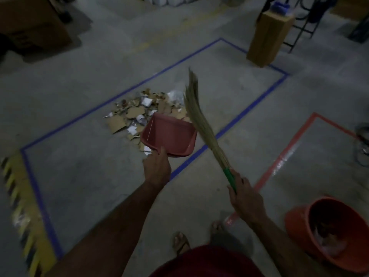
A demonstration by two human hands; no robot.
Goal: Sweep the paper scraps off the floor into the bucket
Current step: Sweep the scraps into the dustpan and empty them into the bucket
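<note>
A heap of cardboard and white paper scraps (137, 113) lies on the concrete floor inside a blue tape rectangle. My left hand (156, 168) grips the handle of a red dustpan (169, 134), which hovers at the heap's near right edge and looks empty. My right hand (246, 198) holds the green handle of a straw broom (199, 114), its bristles raised and pointing away over the heap's right side. An orange bucket (297, 222) stands at the lower right, with some scraps inside.
A tall cardboard box (267, 39) stands at the blue tape's far corner, with black metal frames behind it. Larger boxes sit at the far left. Red tape (287, 152) marks a second area on the right. My sandalled feet (180, 241) are near the bottom.
</note>
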